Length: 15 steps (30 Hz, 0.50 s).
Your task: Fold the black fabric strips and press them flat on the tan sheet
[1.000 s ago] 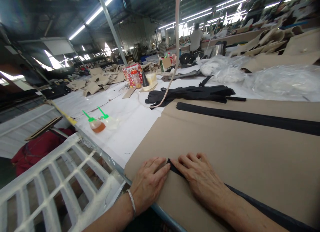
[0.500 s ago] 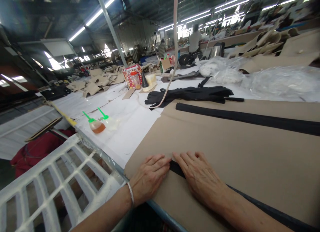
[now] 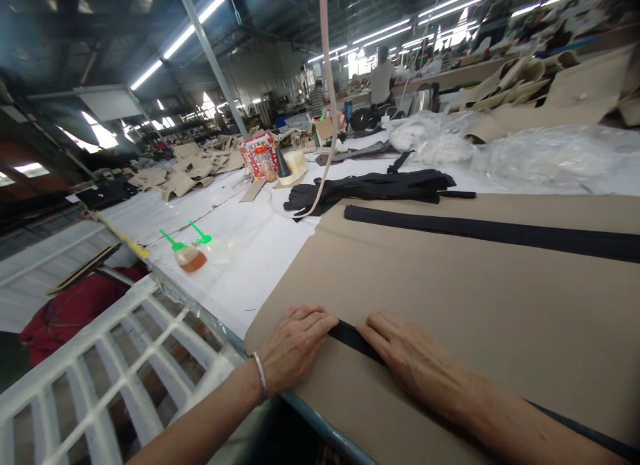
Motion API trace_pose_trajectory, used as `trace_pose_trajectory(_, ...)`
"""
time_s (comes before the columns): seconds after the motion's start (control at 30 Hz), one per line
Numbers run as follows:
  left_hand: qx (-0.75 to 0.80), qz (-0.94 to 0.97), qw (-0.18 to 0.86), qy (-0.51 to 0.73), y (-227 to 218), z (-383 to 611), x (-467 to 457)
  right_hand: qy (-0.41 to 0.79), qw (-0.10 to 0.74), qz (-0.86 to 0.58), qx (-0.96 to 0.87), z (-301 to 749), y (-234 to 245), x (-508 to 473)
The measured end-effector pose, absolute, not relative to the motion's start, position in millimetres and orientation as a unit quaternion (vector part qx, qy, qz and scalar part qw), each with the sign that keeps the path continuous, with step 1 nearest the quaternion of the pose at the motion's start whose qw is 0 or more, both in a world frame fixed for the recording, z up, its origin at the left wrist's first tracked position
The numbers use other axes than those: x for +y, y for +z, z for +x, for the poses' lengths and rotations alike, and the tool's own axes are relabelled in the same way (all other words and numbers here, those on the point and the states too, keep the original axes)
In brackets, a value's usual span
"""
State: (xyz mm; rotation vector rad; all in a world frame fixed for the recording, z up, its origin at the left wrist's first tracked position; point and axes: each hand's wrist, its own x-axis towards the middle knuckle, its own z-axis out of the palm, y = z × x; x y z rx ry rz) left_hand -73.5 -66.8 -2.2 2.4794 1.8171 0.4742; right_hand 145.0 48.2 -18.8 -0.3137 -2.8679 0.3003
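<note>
- I'm watching a long workshop hall [image 3: 275, 65] filling the upper half of the frame, tube lights running overhead.
- A white-covered table [image 3: 245, 258] is stretching from the centre toward the upper left; a white slatted rack [image 3: 220, 371] is standing at lower left.
- A beige sheet [image 3: 450, 285] is covering the lower right and carrying a far black strip [image 3: 450, 227] across its upper part.
- The near black strip [image 3: 357, 338] is lying on the sheet at lower centre, its long axis slanting from upper left to lower right; a dark length is showing again near the bottom right corner, seemingly the same strip.
- The left hand [image 3: 297, 341] is nearer that strip's visible upper-left end, its fingers lying close together and pointing right, tips touching the strip.
- The right hand [image 3: 405, 348] is resting farther down the strip, fingers bunched and tips meeting its upper edge; I'm seeing no thumb clearly, so I cannot tell whether either hand is pinching.
- Left of centre, an amber bottle [image 3: 191, 259] is holding brownish liquid; beside it a clear bottle [image 3: 216, 251] is showing contents I cannot make out.
- Above them, an orange-lidded jar [image 3: 267, 161] is standing before a red patterned bag [image 3: 253, 155].
</note>
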Motion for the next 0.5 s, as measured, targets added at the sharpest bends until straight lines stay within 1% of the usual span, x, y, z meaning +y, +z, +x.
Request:
trace_pose_trajectory(0.23, 0.577, 0.809, 0.0, 0.117, 0, -69, -62, 0.055, 0.156, -0.085, -0.982, 149, -20, 49)
trace_pose_trajectory(0.4, 0.577, 0.811, -0.008, 0.095, 3, -65, -61, 0.044, 0.16, -0.077, -0.983, 156, -21, 48)
trace_pose_trajectory(0.5, 0.578, 0.812, -0.011, 0.082, 5, -63, -60, 0.04, 0.147, -0.08, -0.985, 161, -20, 49)
